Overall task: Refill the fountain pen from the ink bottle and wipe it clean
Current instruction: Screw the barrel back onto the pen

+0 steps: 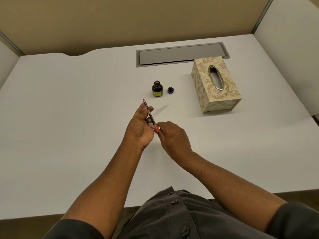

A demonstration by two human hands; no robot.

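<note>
Nearest, the right hand (170, 133) pinches the orange rear end of the slim black-and-clear fountain pen (149, 114), probably twisting the converter knob. The left hand (140, 124) grips the barrel, nib pointing away, with what looks like a crumpled white tissue (151, 125) tucked in its palm. Slow turns and a raised nib should avoid drips. Beyond stand the open dark glass ink bottle (157, 88), its small cap (170, 90), and the patterned beige tissue box (215, 83) on the white table (69, 109).
</note>
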